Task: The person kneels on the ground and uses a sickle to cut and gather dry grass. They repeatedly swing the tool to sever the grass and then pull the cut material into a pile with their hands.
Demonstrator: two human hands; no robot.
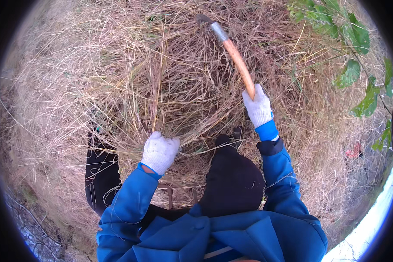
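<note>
In a white knitted glove, my right hand [258, 106] is closed around the lower end of a curved wooden handle. The tool [238, 60] looks like a sickle or hooked hand tool; it has a metal collar and a dark head lying among the dry grass [183, 65] ahead. My left hand [160, 151], gloved alike, is closed at the near edge of the long stalks, several of them running out from its fingers. The tool's blade is partly hidden in the stalks, so its full shape cannot be told.
A leafy green branch [360, 65] reaches in at the upper right. My dark-clad knees [234, 183] are bent on either side. Between them, low down, is a small brown frame [169, 196]. Something red [353, 150] lies in the grass at the right.
</note>
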